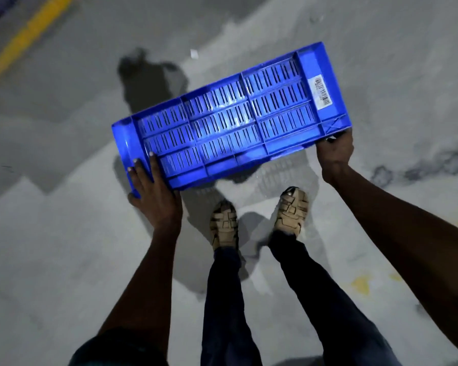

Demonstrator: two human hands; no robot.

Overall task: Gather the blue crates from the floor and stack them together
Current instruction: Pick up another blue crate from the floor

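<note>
A blue slotted plastic crate (230,120) hangs in the air above the grey floor, its long side wall turned up toward me and tilted, higher at the right. A white barcode label (319,93) sticks near its right end. My left hand (153,191) grips the crate's near left corner, fingers spread over the wall. My right hand (334,151) holds the near right corner from below the rim. No other crate shows.
My two feet in beige sandals (259,220) stand on the concrete floor (64,233) just below the crate. A yellow painted line (27,35) runs along the upper left. A small white scrap (194,53) lies beyond the crate. Dark stains mark the floor at right.
</note>
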